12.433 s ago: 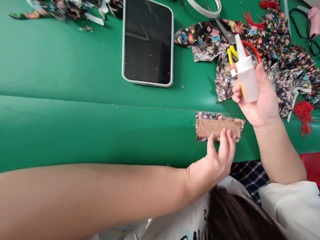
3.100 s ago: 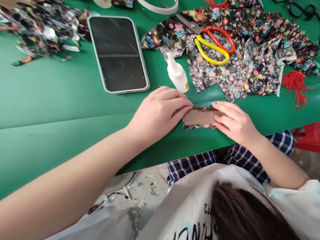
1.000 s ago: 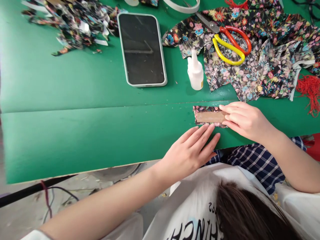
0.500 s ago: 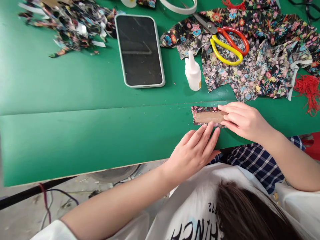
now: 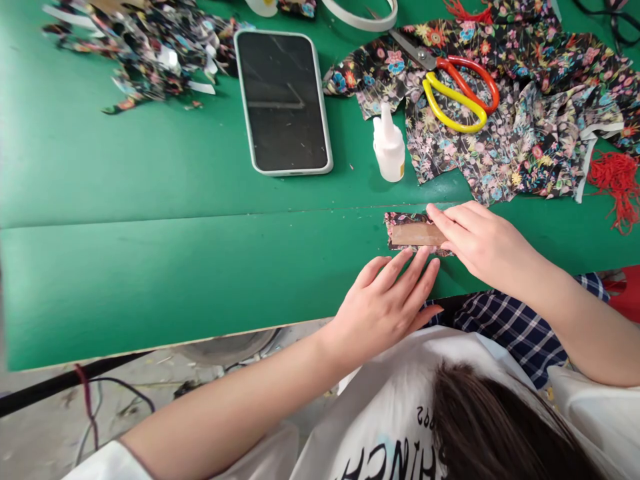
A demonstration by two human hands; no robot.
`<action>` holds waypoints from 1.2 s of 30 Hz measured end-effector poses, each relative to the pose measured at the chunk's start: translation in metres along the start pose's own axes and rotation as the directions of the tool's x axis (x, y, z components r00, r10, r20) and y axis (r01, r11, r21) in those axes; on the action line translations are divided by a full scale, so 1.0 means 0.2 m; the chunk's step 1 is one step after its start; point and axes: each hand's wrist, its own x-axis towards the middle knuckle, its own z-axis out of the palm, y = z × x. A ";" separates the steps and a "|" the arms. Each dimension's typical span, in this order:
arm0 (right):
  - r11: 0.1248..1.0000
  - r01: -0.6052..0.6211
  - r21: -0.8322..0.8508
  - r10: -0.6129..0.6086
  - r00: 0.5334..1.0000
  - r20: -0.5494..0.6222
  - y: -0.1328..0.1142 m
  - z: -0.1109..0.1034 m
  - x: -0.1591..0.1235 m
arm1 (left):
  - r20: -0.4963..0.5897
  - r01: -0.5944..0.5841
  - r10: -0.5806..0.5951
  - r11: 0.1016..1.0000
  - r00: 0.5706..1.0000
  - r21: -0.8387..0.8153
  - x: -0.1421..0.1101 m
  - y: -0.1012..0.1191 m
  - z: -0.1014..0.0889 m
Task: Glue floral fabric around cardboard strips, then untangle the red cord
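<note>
Brown-faced floral strip (image 5: 413, 233) flat on green table (image 5: 150, 280), below the white bottle (image 5: 390, 158) on my feed. Left hand (image 5: 387, 300): fingers loosely spread, tips at its near edge. Right hand (image 5: 490, 243): fingers close together over its right end; whether pinching, I can't tell.

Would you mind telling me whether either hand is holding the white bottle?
No, the white bottle is on the green table, apart from both the left hand and the right hand.

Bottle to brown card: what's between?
Between bottle and card, the head view shows seamed green table, then floral cloth along the card's edge.
</note>
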 end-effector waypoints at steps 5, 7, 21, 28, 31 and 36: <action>0.999 -0.010 -0.043 0.010 1.000 -0.002 -0.03 0.00 0.01 | 0.028 -0.051 0.051 0.999 0.998 -0.003 0.01 -0.03 -0.02; 0.997 -0.013 -0.075 0.011 1.000 -0.020 -0.04 0.00 0.01 | 0.024 -0.063 0.063 0.998 0.998 0.008 0.02 -0.04 -0.02; 0.990 -0.098 -0.099 0.088 0.990 -0.109 -0.08 0.04 0.01 | -0.038 -0.083 0.081 0.993 0.996 -0.081 0.00 -0.05 -0.01; 0.988 -0.153 0.014 0.154 0.977 -0.151 -0.08 0.07 0.00 | -0.081 -0.089 0.083 0.993 0.993 -0.078 0.07 -0.29 -0.09; 0.986 -0.166 0.030 0.168 0.974 -0.154 -0.07 0.07 0.00 | -0.026 -0.087 0.087 0.996 0.996 -0.001 0.10 -0.42 -0.08; 0.988 -0.154 0.017 0.154 0.975 -0.162 -0.07 0.07 0.00 | -0.070 -0.161 0.166 0.985 0.984 0.065 0.11 -0.49 -0.02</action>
